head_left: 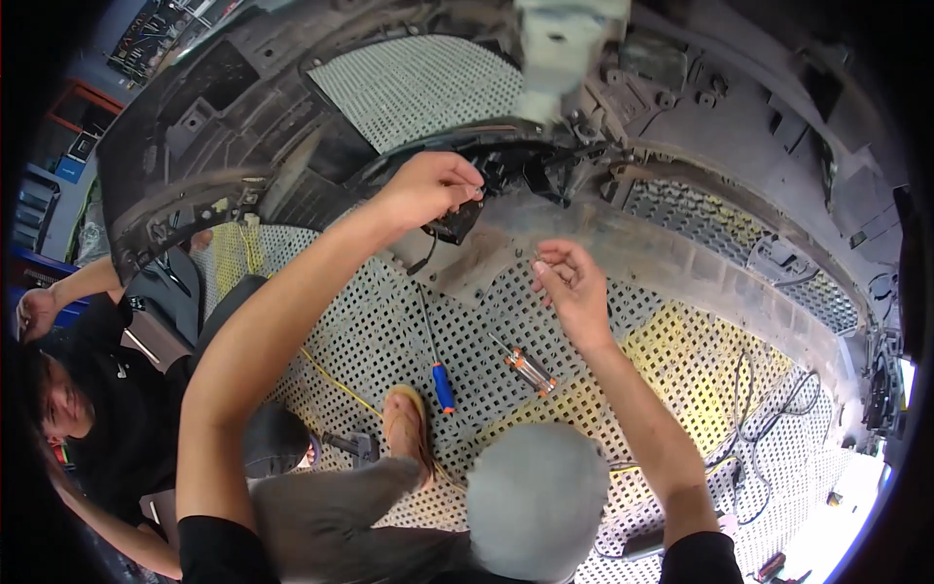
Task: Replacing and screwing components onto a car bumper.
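Under a large black plastic vehicle panel (214, 97), my left hand (433, 190) has its fingers closed at a small black housing (449, 224) with a cable hanging from it; what its fingertips grip is too small to name. My right hand (569, 282) is lower and to the right, fingers curled with thumb near index; anything between them is hard to make out. Beneath my hands, a blue-handled screwdriver (443, 384) and an orange-and-silver folding tool set (530, 365) lie on the perforated mat (370, 321).
A co-worker (97, 409) in black crouches at the left, one arm raised to the panel's edge. My sandalled foot (404, 419) and a light grey rounded shape (535, 487) are below. Black cables (759, 428) lie at the right. Tools (136, 39) hang at the upper left.
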`<state>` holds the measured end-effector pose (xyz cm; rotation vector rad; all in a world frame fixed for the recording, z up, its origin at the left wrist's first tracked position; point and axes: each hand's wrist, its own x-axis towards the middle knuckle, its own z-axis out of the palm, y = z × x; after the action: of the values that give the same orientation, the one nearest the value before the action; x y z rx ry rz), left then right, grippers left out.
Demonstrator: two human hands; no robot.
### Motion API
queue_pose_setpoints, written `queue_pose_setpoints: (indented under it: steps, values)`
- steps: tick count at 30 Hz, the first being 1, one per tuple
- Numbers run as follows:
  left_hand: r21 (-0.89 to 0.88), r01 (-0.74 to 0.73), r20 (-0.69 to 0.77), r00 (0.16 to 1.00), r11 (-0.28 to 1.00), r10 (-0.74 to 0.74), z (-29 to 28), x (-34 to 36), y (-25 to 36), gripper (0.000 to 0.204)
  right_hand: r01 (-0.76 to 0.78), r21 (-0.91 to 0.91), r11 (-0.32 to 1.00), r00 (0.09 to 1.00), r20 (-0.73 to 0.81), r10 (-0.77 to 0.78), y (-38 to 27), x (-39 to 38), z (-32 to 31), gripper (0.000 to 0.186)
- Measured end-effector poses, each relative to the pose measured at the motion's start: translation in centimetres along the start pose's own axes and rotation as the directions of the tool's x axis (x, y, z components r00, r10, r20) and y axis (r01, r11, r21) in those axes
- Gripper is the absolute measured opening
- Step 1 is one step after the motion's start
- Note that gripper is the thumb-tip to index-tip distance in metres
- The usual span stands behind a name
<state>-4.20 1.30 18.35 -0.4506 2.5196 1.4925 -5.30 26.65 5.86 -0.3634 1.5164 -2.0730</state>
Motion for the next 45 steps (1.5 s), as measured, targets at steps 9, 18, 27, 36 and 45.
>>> queue_pose_setpoints:
  steps: [9,18,27,36,45]
  values:
    - [0.752,-0.472,0.133,0.792,0.460,0.595,-0.2,6.6,-1.5,0.011,0.081,-0.619,0.781,0.997,0.062,-0.055,-3.0,7.4,1.7,0.021]
    - [0.730,-0.513,0.077,0.718,0.451,0.692,1.5,6.8,-5.1,0.016,0.182,-0.199,0.963,0.859,-0.445,-0.254,6.5,10.8,8.1,0.019]
    - [0.698,-0.610,0.119,0.616,0.376,0.778,0.7,8.1,-6.0,0.010,0.304,-0.113,0.946,0.788,-0.528,-0.317,7.8,11.5,10.2,0.016]
    - [0.710,-0.592,0.145,0.653,0.381,0.743,0.8,8.4,-5.4,0.008,0.367,-0.165,0.916,0.692,-0.609,-0.387,7.6,12.1,11.0,0.015]
    - [0.728,-0.575,0.167,0.677,0.373,0.717,1.1,8.4,-4.8,0.005,0.395,-0.176,0.902,0.605,-0.689,-0.399,7.5,12.3,12.2,0.014]
